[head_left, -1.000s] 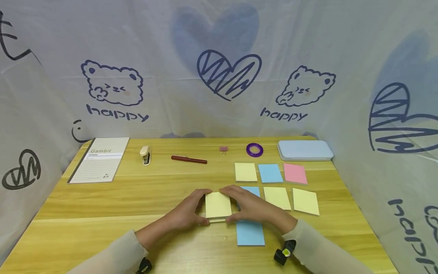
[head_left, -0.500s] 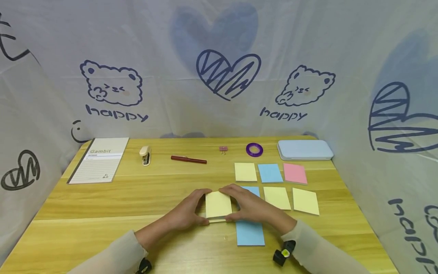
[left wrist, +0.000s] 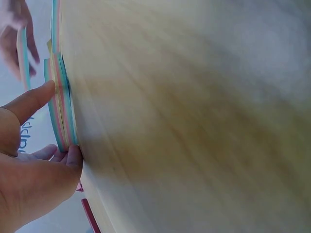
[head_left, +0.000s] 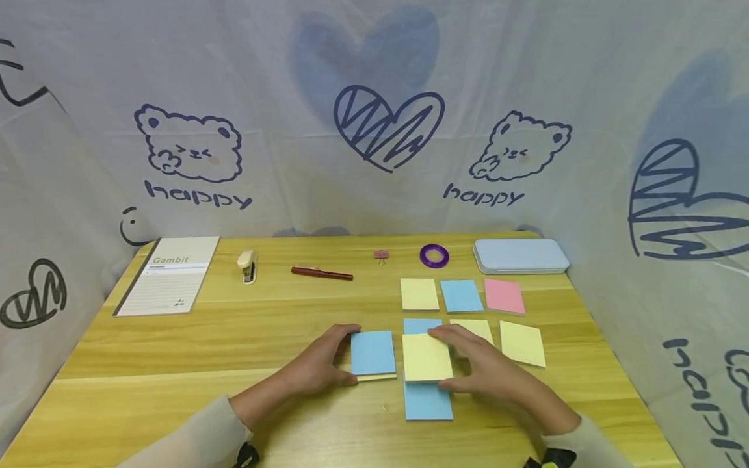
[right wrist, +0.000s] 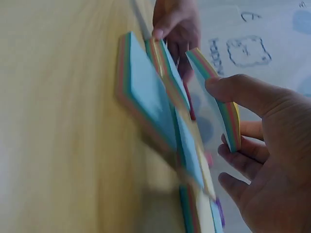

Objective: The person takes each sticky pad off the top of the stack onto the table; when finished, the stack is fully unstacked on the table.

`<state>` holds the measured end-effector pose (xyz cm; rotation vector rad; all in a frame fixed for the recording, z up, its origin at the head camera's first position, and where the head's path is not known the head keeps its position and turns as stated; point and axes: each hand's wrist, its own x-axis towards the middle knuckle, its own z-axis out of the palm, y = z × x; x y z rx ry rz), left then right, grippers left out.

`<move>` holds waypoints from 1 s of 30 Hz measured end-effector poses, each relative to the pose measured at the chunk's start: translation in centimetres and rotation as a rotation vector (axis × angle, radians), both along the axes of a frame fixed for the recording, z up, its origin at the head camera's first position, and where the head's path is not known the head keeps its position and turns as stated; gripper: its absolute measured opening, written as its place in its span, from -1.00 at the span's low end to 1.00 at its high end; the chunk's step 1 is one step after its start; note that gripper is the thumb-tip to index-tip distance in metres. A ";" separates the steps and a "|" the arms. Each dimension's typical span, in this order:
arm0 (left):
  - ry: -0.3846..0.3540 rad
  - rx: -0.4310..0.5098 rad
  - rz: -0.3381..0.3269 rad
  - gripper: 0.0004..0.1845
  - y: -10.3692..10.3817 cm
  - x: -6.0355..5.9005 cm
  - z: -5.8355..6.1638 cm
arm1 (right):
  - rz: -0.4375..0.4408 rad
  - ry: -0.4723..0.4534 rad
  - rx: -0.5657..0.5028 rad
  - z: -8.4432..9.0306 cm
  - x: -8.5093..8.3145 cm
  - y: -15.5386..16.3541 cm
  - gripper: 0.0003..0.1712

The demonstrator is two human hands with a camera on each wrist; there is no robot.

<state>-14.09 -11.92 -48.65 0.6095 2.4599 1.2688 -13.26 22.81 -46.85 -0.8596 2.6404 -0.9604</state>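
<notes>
My right hand (head_left: 488,367) pinches a sticky note pad (head_left: 427,357) with a yellow top between thumb and fingers. In the right wrist view this pad (right wrist: 224,109) is held up off the table, its edge striped in yellow, pink and green. Left of it, my left hand (head_left: 322,361) grips the left side of a stack of sticky notes (head_left: 372,352) on the table, blue on top with a yellow edge showing below. The left wrist view shows the striped layers of that stack (left wrist: 59,104) between thumb and fingers. A blue pad (head_left: 428,402) lies partly under the raised one.
Several more pads lie at the right, among them a yellow one (head_left: 419,294), a blue one (head_left: 462,296) and a pink one (head_left: 504,296). Along the back are a notebook (head_left: 170,276), stapler (head_left: 248,266), pen (head_left: 322,273), binder clip (head_left: 381,255), purple tape roll (head_left: 435,256) and pale blue case (head_left: 521,256).
My right hand has lifted the yellow-topped pad off the stack and moved it right, uncovering the blue top beneath. The left hand has stayed at the stack.
</notes>
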 end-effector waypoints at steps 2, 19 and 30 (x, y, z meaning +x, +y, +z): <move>-0.003 0.004 -0.002 -0.07 0.0 0.0 0.0 | -0.025 0.025 0.011 -0.2 0.9 1.6 -0.04; 0.002 -0.006 -0.004 -0.07 -0.1 0.0 0.0 | -0.075 0.053 0.152 -1.5 4.7 7.2 -0.08; 0.008 -0.008 -0.010 -0.07 -0.1 0.0 0.0 | -0.051 0.050 0.158 -0.2 4.5 6.5 -0.07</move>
